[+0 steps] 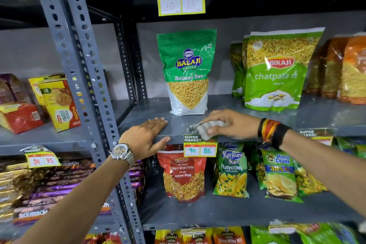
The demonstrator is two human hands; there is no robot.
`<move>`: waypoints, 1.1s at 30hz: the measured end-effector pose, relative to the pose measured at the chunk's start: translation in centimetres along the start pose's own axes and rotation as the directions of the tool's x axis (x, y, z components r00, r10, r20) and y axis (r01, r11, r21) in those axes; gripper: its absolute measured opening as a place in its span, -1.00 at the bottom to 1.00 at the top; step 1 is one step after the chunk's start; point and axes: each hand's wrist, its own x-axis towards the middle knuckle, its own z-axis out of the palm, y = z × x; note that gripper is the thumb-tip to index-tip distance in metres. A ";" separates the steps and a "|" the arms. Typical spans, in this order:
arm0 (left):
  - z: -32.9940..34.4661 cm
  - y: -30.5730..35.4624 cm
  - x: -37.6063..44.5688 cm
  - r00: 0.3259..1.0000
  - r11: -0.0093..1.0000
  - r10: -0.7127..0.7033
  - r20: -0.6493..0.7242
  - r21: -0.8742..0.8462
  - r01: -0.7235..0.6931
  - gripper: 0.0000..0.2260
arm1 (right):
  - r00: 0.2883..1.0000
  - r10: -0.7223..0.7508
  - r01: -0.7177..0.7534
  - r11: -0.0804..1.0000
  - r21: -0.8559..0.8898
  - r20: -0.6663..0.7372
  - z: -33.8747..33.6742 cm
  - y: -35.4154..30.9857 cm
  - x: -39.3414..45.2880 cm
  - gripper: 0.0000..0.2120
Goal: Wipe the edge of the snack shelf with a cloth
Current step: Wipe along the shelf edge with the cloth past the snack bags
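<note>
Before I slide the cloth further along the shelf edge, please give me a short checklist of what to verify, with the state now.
1. Cloth held by right hand: ok.
2. Cloth lies on shelf edge: ok.
3. Left hand flat on the shelf, steadying: ok.
4. Price tag hangs just below the cloth, may snag: not ok.
5. Balaji pouch stands back from the edge: ok.
6. Dirt remaining on the edge: cannot tell.

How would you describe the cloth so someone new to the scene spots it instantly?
Find the grey metal shelf carrying the green Balaji Ratlami Sev pouch. At that shelf's front edge, just above the yellow 90/85 price tag, the right hand grips the cloth. It is a small crumpled grey-and-white rag, the only soft fabric among glossy printed snack packets.
</note>
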 end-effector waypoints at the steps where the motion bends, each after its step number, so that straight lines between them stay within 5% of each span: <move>1: 0.0 0.0 0.0 1.000 1.000 -0.002 0.004 -0.002 0.002 -0.24 | 0.999 0.012 -0.011 1.000 0.024 -0.043 -1.0 0.5 -0.1 -0.72; 4: 0.0 0.1 0.0 0.999 1.000 -0.016 0.028 0.000 0.016 -0.24 | 0.965 0.159 -0.161 0.987 0.004 -0.211 -3.4 2.7 0.6 -0.73; 7: -0.2 0.1 0.1 0.998 1.000 -0.029 0.053 0.011 0.028 -0.22 | 0.947 0.235 -0.277 0.942 -0.190 -0.217 -2.1 3.7 1.5 -0.73; 13: -0.8 0.3 -0.1 0.997 0.999 -0.029 0.074 -0.026 0.031 -0.22 | 0.997 0.074 -0.074 0.997 -0.006 -0.006 -2.3 0.8 -2.0 -0.70; 18: -1.1 2.4 1.3 0.995 0.993 0.099 0.000 -0.056 -0.099 -0.34 | 0.942 0.141 -0.126 0.990 0.069 -0.304 -7.7 4.1 -3.6 -0.72; 24: -1.0 7.7 5.4 0.961 0.960 0.277 0.025 -0.048 -0.276 -0.38 | 0.926 0.163 -0.152 0.987 0.058 -0.340 -8.4 4.9 -0.9 -0.71; 33: 0.4 8.1 7.0 0.964 0.967 0.255 0.071 -0.045 -0.252 -0.36 | 0.808 0.311 -0.391 0.918 -0.060 -0.501 -7.3 9.5 9.1 -0.61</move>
